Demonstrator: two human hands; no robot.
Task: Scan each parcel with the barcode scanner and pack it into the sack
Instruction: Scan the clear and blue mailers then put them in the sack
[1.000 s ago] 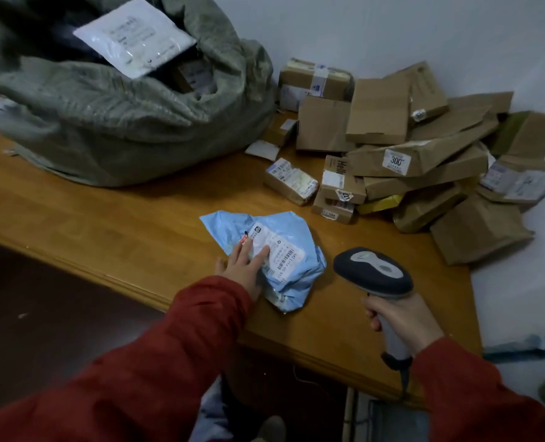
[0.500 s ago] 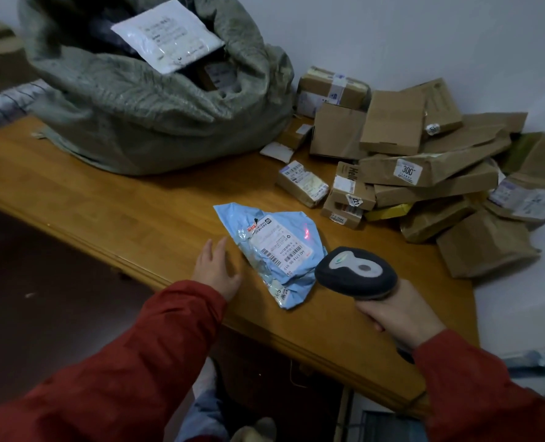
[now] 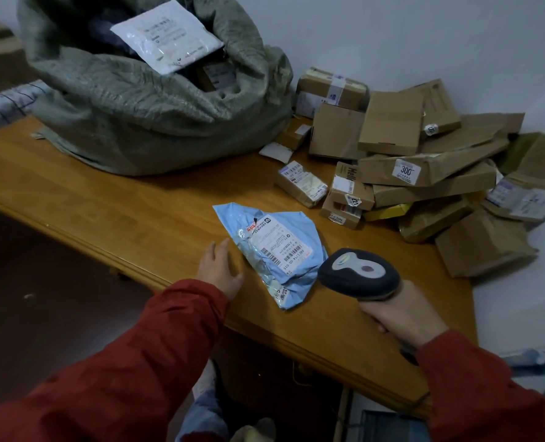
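Head view, right hand [image 3: 402, 314] covering scanner [image 3: 359, 274] handle

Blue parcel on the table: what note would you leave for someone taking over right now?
Left hand: open, beside the blue parcel, which lies label up on the table.
Right hand: grips the barcode scanner, pointed toward it.
Done: white parcel and others lie in the sack.
Left: finish scanning the blue parcel, pack it, then the brown parcels piled at the wall.

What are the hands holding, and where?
The right hand grips the barcode scanner by its handle. The left hand holds nothing, open beside the blue parcel.
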